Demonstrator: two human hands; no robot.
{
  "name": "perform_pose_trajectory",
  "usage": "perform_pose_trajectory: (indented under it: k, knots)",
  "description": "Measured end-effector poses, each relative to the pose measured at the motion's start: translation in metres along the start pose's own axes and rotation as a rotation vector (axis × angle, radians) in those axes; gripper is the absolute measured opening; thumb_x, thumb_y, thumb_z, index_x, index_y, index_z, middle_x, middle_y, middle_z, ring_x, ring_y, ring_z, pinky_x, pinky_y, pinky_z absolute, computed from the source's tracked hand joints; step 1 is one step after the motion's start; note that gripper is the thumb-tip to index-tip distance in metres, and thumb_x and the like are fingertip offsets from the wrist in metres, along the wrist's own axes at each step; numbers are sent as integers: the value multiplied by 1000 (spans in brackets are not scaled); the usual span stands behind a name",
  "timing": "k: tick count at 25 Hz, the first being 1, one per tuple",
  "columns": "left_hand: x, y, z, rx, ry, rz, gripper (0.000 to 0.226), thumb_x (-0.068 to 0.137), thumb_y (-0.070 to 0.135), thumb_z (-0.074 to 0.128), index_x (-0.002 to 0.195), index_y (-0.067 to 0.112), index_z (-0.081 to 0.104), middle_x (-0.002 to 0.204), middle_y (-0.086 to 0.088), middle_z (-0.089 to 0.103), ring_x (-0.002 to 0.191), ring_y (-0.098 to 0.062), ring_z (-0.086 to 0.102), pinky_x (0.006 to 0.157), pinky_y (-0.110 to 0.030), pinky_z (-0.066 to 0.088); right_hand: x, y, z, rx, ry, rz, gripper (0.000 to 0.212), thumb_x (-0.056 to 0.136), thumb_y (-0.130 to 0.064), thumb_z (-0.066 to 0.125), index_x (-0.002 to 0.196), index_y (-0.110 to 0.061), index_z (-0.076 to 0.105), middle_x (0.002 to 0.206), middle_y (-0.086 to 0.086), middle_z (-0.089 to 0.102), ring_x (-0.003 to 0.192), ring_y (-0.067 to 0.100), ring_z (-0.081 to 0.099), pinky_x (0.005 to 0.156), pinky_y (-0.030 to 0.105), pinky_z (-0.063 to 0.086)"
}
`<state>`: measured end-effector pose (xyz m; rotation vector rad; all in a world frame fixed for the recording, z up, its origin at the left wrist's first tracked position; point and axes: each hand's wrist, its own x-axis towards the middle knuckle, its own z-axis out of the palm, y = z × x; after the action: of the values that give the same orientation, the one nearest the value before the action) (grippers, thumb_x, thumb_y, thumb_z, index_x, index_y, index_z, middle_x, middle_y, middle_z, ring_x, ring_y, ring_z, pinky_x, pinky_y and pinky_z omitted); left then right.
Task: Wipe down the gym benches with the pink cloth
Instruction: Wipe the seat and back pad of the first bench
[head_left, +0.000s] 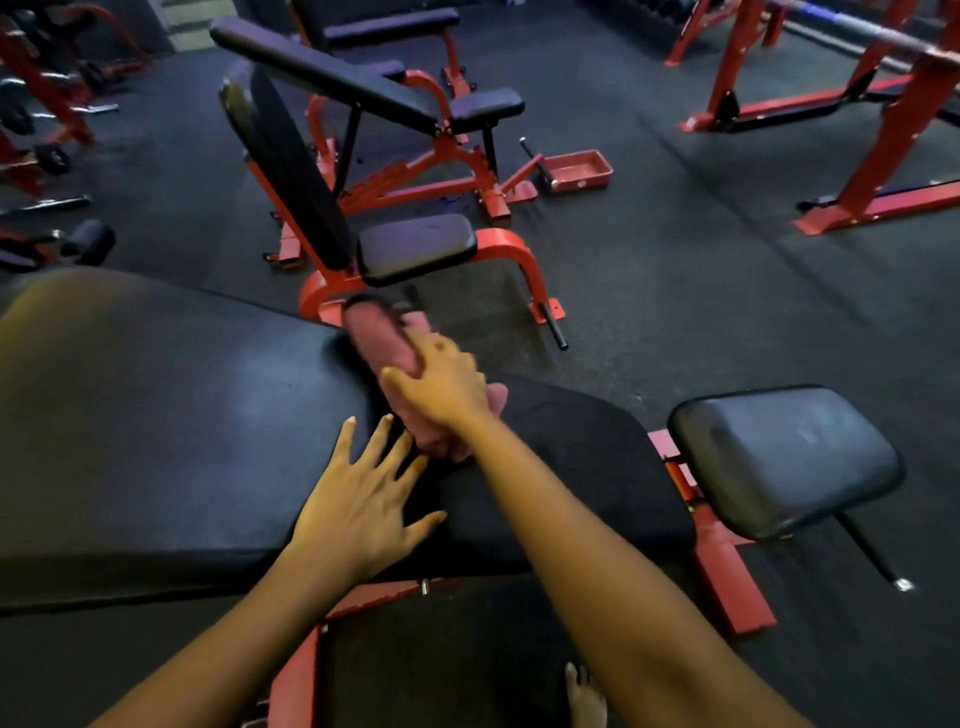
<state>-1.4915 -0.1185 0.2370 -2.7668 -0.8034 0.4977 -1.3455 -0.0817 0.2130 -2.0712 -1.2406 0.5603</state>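
I watched through the head camera from far away. The right hand (441, 384) was on the pink cloth (379, 338). Its fingers (441, 351) were curled over the cloth and held it tight, with the thumb on the near side. I think it held the cloth that way so it would not slip while it rubbed.

The cloth was bunched up into a long roll. It lay on the far edge of the big black worktop (156, 415), which was the pad of the nearest bench. One end of the cloth poked out past that edge. The cloth and the right hand looked blurry, so I guessed the wiping was under way.

The left hand (358, 499) lay flat on the worktop, just beside the cloth. Its fingers (375, 447) were straight and spread wide, and they held nothing. I think it pressed down there to keep the person steady while the other arm reached far across.

A small seat pad (784, 457) sat to the right of the worktop, apart from the cloth. A second bench (415, 247) stood behind on the dark floor (675, 286), and a third bench (332, 73) stood behind that one. I could not tell if they were clean. I judged that most of the job was left.
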Motion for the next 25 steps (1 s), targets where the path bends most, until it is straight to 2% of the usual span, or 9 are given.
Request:
perform_pose_trajectory:
  k: [2,5,9,11,16,19,21,23,25]
  knots:
    - [0,1,2,24,-2,4,94,64,63,-20,147,22,-2,158,-3,-3,144,-29,-12,109,-55,-15,1,2,24,-66,15,-30,65,86,-49,49,143,-44,20,150,3,30,127,34,36,103,47,31]
    - [-1,-1,6,60,8,-2,80,72,66,-15,140,26,-4,156,-5,4,144,-31,-3,108,-58,-11,8,56,24,-71,94,91,62,86,-45,48,142,-46,22,147,-2,32,122,33,42,100,48,35]
    - [2,-5,14,17,-23,-1,77,89,62,2,133,19,48,137,-11,50,131,-34,42,104,-58,21,16,125,10,-92,86,291,60,88,-42,46,142,-45,21,148,-1,30,122,34,41,100,48,33]
    - [4,-6,16,7,-32,-8,78,90,62,4,128,16,56,132,-13,55,126,-35,48,100,-58,25,17,148,6,-83,80,345,58,90,-41,45,143,-44,21,148,1,30,123,34,40,101,48,32]
    - [2,-5,13,51,-24,-37,80,89,64,2,129,18,53,134,-12,54,127,-34,47,102,-57,23,22,176,-10,35,77,514,57,90,-40,45,143,-42,22,144,8,34,124,38,40,101,52,32]
    - [-2,-7,10,10,15,-29,79,87,67,2,133,23,49,139,-7,49,132,-30,42,107,-53,15,10,157,-33,156,96,425,53,88,-36,47,139,-34,35,134,12,48,117,38,49,95,47,41]
    - [2,-1,3,-97,81,-59,76,87,66,10,133,22,49,138,-6,51,132,-28,43,112,-49,20,-33,125,-33,253,109,307,51,87,-40,49,136,-37,38,128,5,54,113,31,54,91,42,46]
    - [15,13,-5,-257,120,-71,79,80,66,11,141,22,38,147,-4,39,140,-25,30,115,-43,16,-96,94,-15,96,41,211,58,88,-39,50,141,-42,27,140,0,39,120,25,46,98,40,40]
    - [37,35,-8,-339,128,-24,84,75,63,5,145,23,28,154,-1,24,145,-23,15,117,-40,5,-140,91,5,-44,93,183,61,88,-39,50,143,-41,23,149,-2,24,129,22,33,105,40,32]
